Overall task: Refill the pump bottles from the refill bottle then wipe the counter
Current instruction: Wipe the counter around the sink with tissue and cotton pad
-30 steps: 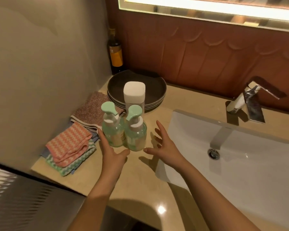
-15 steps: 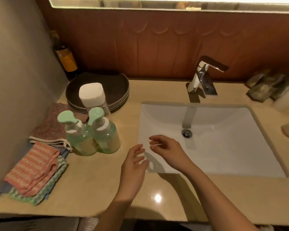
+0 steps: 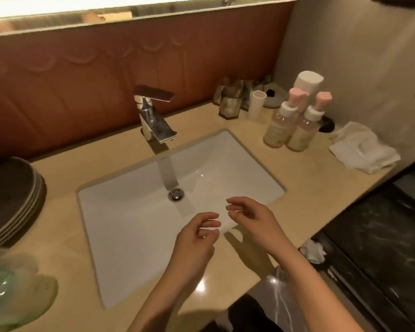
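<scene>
Left hand (image 3: pixel 194 240) and right hand (image 3: pixel 254 221): both hover over the near right corner of the sink (image 3: pixel 130 236), close together but apart. Fingers are loosely curled, fingertips turned toward each other; both hands are relaxed and hold nothing.

First pink pump bottle (image 3: pixel 279 125) and second pink pump bottle (image 3: pixel 303 130): upright on the tabletop (image 3: pixel 304 188), right of the sink, side by side and touching or nearly so. Both have pump heads on and hold pale liquid. White-capped bottle (image 3: pixel 308 81): upright just behind the pair, near the right wall.

White cloth (image 3: pixel 362 149): crumpled on the tabletop, right of the pink bottles, near the edge.

Green pump bottle (image 3: pixel 3 283): at the lower left frame edge, heavily blurred; details unreadable.

Faucet (image 3: pixel 153 116): chrome, behind the sink, spout over the basin. Stack of dark plates (image 3: pixel 12 197): far left on the tabletop. Glass jar (image 3: pixel 230 106) and white cup (image 3: pixel 258 104): back right, near the red wall panel.
</scene>
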